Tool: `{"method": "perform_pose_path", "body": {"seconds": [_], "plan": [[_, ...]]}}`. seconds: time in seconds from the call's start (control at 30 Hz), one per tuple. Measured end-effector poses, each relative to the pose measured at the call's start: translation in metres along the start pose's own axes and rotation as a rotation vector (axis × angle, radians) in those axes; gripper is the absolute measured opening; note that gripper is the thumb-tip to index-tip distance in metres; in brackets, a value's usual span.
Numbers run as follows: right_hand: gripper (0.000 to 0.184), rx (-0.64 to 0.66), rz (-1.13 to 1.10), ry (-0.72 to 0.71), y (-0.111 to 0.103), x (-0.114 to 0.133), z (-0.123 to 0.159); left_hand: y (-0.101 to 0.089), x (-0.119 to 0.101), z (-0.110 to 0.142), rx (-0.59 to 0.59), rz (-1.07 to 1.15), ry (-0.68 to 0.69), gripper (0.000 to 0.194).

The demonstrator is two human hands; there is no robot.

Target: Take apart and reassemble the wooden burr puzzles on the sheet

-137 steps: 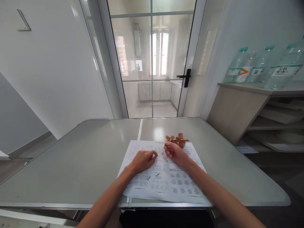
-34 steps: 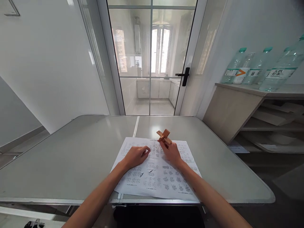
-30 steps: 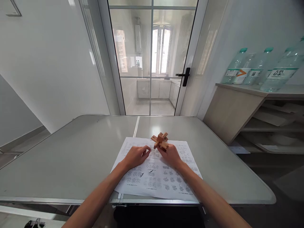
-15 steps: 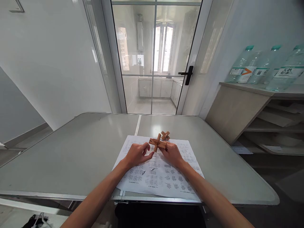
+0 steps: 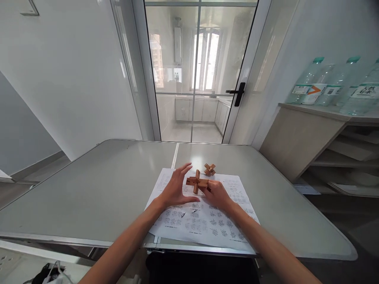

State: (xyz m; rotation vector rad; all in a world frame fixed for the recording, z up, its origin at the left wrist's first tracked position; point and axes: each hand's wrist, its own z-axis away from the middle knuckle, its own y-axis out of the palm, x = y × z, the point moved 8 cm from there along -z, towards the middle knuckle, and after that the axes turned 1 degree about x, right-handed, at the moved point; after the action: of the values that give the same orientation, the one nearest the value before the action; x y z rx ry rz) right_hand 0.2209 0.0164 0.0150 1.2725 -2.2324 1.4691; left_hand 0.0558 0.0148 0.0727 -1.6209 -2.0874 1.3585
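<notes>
A wooden burr puzzle (image 5: 196, 182), its crossed brown bars interlocked, is held above the printed sheet. My right hand (image 5: 216, 193) grips the bar end on its right side. My left hand (image 5: 177, 187) is spread to the left of it, thumb below and fingers above, with a gap between hand and wood. Behind, at the far edge of the sheet, a second wooden burr puzzle (image 5: 210, 169) rests. The printed sheet (image 5: 195, 228) shows rows of small puzzle diagrams and lies under both hands.
The grey table (image 5: 97, 189) has a metal front edge and a seam down its middle. Beyond it stands a glass door (image 5: 189, 71) with a black handle (image 5: 238, 93). Several plastic bottles (image 5: 308, 85) stand on a wooden shelf unit (image 5: 310, 122) at the right.
My left hand has opened, fingers rising away from the puzzle and thumb extending below it. The held puzzle has turned slightly in my right hand. The view has shifted a little leftward.
</notes>
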Motion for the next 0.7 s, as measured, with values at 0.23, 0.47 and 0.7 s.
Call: {"method": "perform_pose_path", "body": {"seconds": [0.23,0.47,0.7], "plan": [[0.030,0.137,-0.069,-0.040,0.011,0.009,0.002,0.011,0.004,0.003,0.102,0.154,-0.068,0.100],[0.031,0.135,-0.098,-0.039,0.011,0.011,0.001,0.012,0.012,0.004,0.052,0.177,-0.133,0.093],[0.032,0.137,-0.147,-0.012,0.012,0.007,0.001,0.014,0.018,0.005,0.043,0.191,-0.196,0.092]]}}
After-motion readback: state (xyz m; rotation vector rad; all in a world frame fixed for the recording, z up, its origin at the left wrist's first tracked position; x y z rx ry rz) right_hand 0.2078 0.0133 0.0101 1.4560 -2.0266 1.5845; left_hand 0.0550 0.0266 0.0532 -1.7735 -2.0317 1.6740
